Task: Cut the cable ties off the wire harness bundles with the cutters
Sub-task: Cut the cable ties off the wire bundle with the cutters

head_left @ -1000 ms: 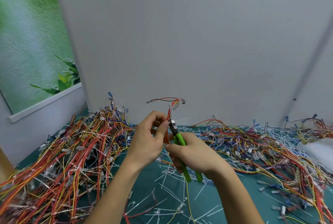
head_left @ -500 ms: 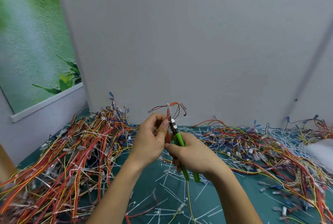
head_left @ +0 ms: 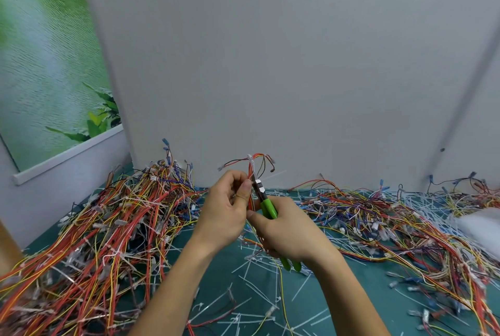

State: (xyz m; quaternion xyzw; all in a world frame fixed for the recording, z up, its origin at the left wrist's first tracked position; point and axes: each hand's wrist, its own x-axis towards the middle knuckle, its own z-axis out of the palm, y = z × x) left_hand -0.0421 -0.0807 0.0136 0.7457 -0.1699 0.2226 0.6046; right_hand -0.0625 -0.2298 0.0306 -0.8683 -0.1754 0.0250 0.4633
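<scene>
One by one getting through the bundles, judging from the heaps all around, and at this moment working on a single cut. Pinching a thin wire harness bundle (head_left: 251, 173) upright between thumb and fingers of the left hand (head_left: 227, 214), grip clamped on the wires, well above the tabletop (head_left: 338, 297) and between the left heap (head_left: 108, 227) and the right heap (head_left: 392, 222) of harnesses. Wrapping the right hand (head_left: 290, 235) around the green handles of the cutters (head_left: 267, 205), grip clamped on them, and laying the dark cutter head against the bundle just beside the left thumb. Not being able to tell whether already biting a tie there or only touching the wires; too small for that. Noticing one white cable tie (head_left: 251, 161) higher on the bundle, above the cutter head, not yet removed. Probably needing next a firm squeeze with only the tie between the blades, keeping the wire insulation out, then going up to the higher tie. Comparing with half a second earlier and finding almost nothing different: both hands and the cutters in nearly the same place, only the loose wire ends at the top sitting slightly otherwise. Leaving many cut ties (head_left: 259, 289) scattered on the tabletop below.
</scene>
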